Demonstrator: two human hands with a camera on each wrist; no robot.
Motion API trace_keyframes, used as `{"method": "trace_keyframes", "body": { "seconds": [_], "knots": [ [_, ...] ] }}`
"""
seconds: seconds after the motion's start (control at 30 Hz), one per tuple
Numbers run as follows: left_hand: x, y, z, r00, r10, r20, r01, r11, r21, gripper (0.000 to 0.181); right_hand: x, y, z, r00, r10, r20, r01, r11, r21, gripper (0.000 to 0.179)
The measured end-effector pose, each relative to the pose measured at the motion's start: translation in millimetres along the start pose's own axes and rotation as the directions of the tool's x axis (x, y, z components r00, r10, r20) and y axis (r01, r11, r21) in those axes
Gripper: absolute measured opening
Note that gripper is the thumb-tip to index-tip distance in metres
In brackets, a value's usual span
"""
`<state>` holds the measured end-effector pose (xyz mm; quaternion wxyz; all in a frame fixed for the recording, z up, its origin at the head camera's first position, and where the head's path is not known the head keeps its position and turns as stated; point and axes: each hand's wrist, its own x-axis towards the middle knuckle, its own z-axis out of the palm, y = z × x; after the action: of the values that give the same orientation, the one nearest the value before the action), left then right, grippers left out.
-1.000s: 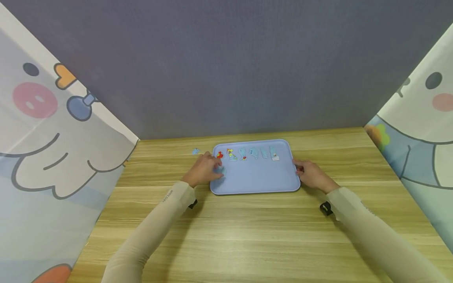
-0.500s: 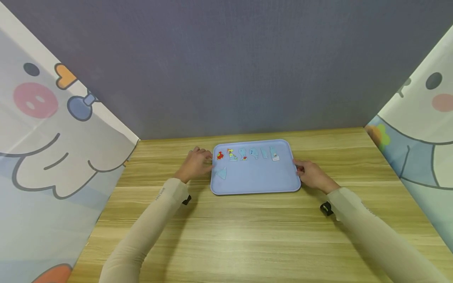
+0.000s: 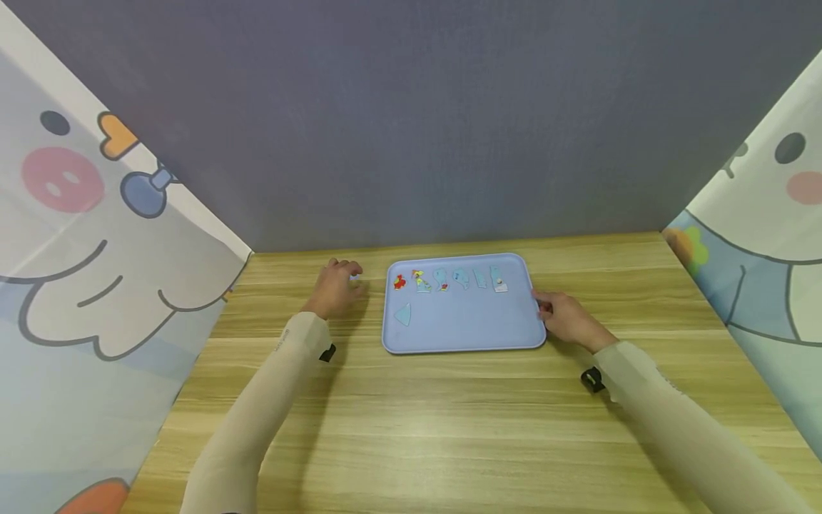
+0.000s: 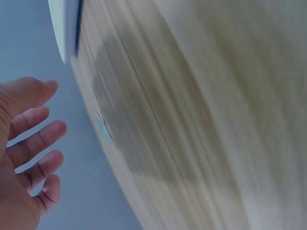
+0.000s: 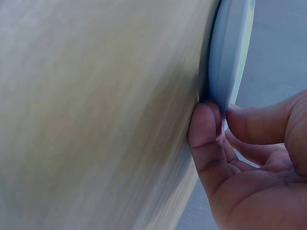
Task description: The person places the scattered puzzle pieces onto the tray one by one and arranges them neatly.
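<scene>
My left hand (image 3: 335, 289) is over the table left of the tray, fingers spread and slightly bent, holding nothing. Near its fingertips a small light-blue puzzle piece (image 4: 103, 128) lies flat on the wood, mostly hidden by the hand in the head view. At the opposite side, my right hand (image 3: 565, 315) pinches the right rim of the blue tray (image 3: 475, 325) between thumb and fingers. Along the tray's far side lies a row of several flat pieces, including a red one (image 3: 399, 283) and a yellow-patterned one (image 3: 421, 283). A pale-blue triangular piece (image 3: 403, 314) rests at the tray's left.
The wooden table (image 3: 449, 428) runs back to a grey padded panel (image 3: 449, 128). Cartoon-printed panels (image 3: 70, 285) stand on both sides. A black wrist strap piece (image 3: 592, 380) hangs beneath the right sleeve.
My left hand has let go of the triangular piece on the tray and moved left and slightly away, to the loose piece on the table. My right hand stays on the tray rim.
</scene>
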<state>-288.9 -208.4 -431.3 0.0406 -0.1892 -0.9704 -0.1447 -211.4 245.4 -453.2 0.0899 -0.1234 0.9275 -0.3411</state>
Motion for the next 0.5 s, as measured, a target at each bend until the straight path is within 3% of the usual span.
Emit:
{"method": "trace_keyframes", "body": {
  "seconds": [0.23, 0.5],
  "knots": [
    [7.9, -16.7, 0.5, 0.997, -0.067, 0.041, 0.065, 0.997, 0.038, 0.035, -1.1, -3, -1, 1.0, 0.02, 0.003, -0.02, 1.0, -0.004, 0.045],
    [16.4, -27.0, 2.5, 0.983, -0.126, 0.136, 0.126, 0.992, 0.01, 0.041, 0.9, 0, 0, 1.0, 0.013, -0.002, -0.013, 1.0, -0.009, 0.045]
  ]
}}
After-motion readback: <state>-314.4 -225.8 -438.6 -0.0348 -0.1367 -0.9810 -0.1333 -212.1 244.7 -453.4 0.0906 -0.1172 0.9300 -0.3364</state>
